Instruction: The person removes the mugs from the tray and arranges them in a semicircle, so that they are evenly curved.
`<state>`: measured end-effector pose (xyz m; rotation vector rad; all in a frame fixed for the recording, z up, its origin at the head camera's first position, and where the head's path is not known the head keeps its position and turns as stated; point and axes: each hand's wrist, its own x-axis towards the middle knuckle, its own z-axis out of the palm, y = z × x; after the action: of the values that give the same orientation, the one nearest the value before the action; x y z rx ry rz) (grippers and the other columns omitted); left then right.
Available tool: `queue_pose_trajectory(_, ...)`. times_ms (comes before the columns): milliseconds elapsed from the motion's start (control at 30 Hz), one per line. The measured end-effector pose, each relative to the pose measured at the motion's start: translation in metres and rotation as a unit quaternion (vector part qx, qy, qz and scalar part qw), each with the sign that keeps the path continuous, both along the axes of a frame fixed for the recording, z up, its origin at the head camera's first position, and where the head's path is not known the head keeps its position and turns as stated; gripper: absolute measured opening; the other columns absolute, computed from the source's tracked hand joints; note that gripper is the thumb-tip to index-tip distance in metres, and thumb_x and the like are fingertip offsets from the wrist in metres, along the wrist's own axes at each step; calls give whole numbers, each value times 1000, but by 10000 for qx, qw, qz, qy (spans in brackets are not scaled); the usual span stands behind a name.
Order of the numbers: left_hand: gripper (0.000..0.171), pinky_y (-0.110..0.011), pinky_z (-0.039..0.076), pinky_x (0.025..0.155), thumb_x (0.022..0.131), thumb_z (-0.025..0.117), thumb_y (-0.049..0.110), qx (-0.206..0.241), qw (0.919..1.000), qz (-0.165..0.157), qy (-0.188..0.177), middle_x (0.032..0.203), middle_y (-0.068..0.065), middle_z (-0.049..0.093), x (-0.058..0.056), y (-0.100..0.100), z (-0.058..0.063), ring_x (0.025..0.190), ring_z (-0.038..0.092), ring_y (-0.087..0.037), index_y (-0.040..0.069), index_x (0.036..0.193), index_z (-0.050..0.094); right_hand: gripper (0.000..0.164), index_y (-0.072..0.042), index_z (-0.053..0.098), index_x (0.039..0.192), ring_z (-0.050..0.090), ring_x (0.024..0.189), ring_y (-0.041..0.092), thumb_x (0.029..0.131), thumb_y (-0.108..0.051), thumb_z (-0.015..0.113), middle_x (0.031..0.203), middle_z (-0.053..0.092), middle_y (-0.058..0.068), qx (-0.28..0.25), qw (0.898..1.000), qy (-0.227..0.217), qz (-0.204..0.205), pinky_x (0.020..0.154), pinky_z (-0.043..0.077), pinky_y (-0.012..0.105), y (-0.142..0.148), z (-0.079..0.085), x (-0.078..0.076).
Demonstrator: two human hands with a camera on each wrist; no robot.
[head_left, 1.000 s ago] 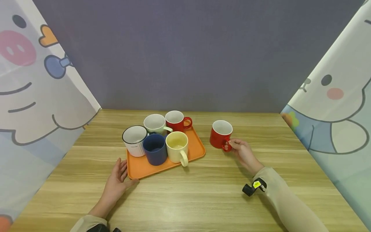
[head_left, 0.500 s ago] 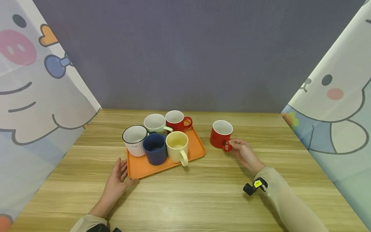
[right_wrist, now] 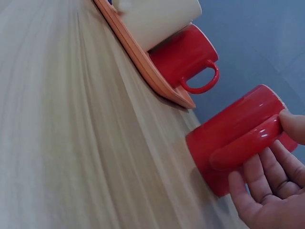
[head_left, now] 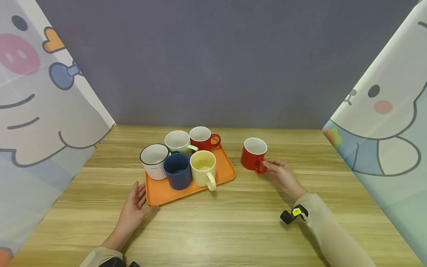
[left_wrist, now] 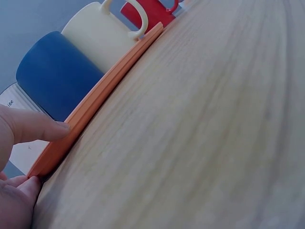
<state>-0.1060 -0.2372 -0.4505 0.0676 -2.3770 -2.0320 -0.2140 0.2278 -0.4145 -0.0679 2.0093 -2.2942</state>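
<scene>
My left hand holds the near left corner of an orange tray. In the left wrist view its thumb lies against the front rim, and other fingertips touch the corner. My right hand is at the handle of a red mug that stands upright on the table, apart from the tray. In the right wrist view the thumb and index fingertip pinch the handle; the other fingers lie below it. The tray bears a blue mug, a yellow mug and another red mug.
Also on the tray are a white mug with a dark rim and a pale green mug. The wooden table ends at a grey back wall, with cartoon-printed sheets at both sides.
My right fingers have drawn back a little from inside the red mug's handle. The mug, the tray and my left hand have stayed in place; the head view has shifted slightly.
</scene>
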Motion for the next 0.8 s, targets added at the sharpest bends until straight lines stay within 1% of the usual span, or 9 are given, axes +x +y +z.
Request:
queue_pose_trajectory(67, 118, -12, 32, 106, 77, 70, -22, 2, 10000, 0, -7, 158, -35, 9, 0, 0, 0, 144, 16, -49, -4, 154, -17, 10, 2, 67, 102, 64, 79, 10, 97, -1, 59, 89, 67, -5, 360, 9992, 104, -171, 78, 58, 23, 1, 2, 1)
queue_pose_trajectory(167, 117, -12, 32, 106, 76, 70, -22, 14, 10000, -1, -24, 158, -35, 8, 0, -1, 0, 144, 15, -48, -4, 154, -17, 16, 8, 63, 107, 63, 79, 10, 96, -4, 62, 87, 67, -7, 692, 9967, 235, -362, 77, 57, 24, 3, 6, 1)
queue_pose_trajectory(267, 118, -13, 32, 106, 76, 70, -22, 16, 10000, -10, -34, 158, -35, 8, 0, -1, 0, 145, 16, -48, -4, 153, -17, 15, 6, 64, 105, 63, 79, 11, 96, -6, 63, 87, 68, -6, 886, 9942, 394, -461, 76, 57, 24, 4, 9, 2)
queue_pose_trajectory(333, 118, -13, 32, 107, 76, 71, -22, 10, 10000, -25, -36, 158, -35, 8, -1, -1, 0, 144, 15, -48, -4, 154, -17, 17, 8, 64, 106, 63, 79, 12, 96, -6, 64, 88, 68, -4, 965, 9927, 531, -497, 76, 57, 23, 4, 12, 4)
queue_pose_trajectory(500, 119, -14, 32, 107, 76, 71, -22, 18, 10000, -30, -66, 158, -35, 8, -1, -1, 0, 145, 15, -48, -3, 154, -17, 26, 17, 59, 110, 65, 77, 13, 96, -5, 63, 88, 69, -4, 1105, 9891, 830, -514, 75, 58, 23, 3, 20, 8)
queue_pose_trajectory(600, 118, -14, 32, 107, 76, 70, -22, 16, 10000, -25, -68, 158, -35, 8, -1, 0, 1, 145, 15, -48, -3, 154, -17, 26, 21, 58, 108, 65, 75, 13, 96, -2, 63, 86, 69, -5, 1140, 9873, 1006, -459, 74, 59, 23, -1, 25, 11)
queue_pose_trajectory(800, 118, -14, 32, 107, 76, 70, -22, -30, 10000, -5, -17, 158, -36, 9, -1, 0, 1, 144, 16, -49, -4, 154, -16, 25, 25, 55, 107, 67, 74, 12, 94, 4, 61, 83, 71, -1, 1174, 9839, 1331, -193, 72, 60, 26, -15, 31, 20)
